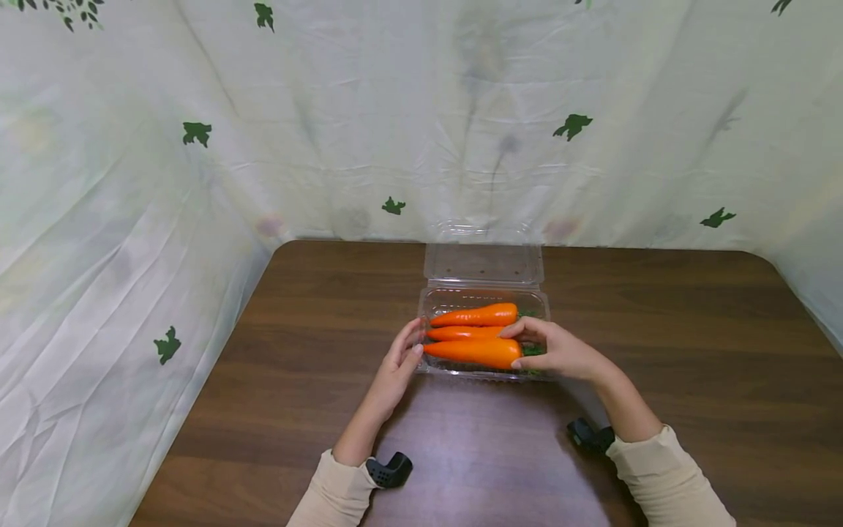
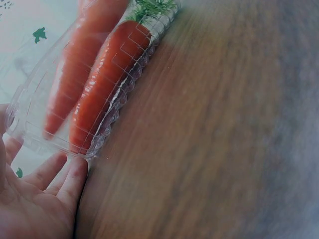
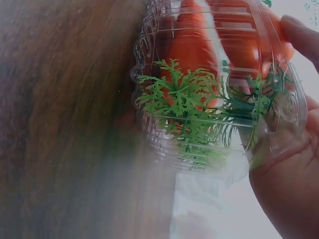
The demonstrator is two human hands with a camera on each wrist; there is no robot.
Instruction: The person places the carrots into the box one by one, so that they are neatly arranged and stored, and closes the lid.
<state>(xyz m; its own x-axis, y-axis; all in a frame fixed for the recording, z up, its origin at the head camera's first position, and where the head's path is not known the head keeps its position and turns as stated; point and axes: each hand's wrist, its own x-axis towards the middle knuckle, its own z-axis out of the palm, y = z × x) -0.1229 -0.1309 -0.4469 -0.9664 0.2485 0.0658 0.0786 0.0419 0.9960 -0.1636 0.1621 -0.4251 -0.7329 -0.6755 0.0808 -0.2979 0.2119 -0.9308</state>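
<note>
A clear plastic clamshell box (image 1: 484, 375) sits on the table with its lid (image 1: 484, 263) folded back. Three orange carrots lie side by side in it, tips to the left: a far carrot (image 1: 474, 315), a middle carrot (image 1: 464, 334) and a near carrot (image 1: 474, 352). My right hand (image 1: 560, 350) pinches the thick end of the near carrot between thumb and fingers. Green leafy tops (image 3: 184, 94) show through the box wall in the right wrist view. My left hand (image 1: 398, 360) is at the box's left end, its fairly straight fingers (image 2: 72, 174) touching the end wall.
The brown wooden table (image 1: 316, 329) reaches out on both sides of the box. A pale curtain (image 1: 369, 132) with green leaf shapes hangs behind and to the left. Black bands with cameras (image 1: 390, 470) sit at both wrists, by the cream sleeves (image 1: 665, 476).
</note>
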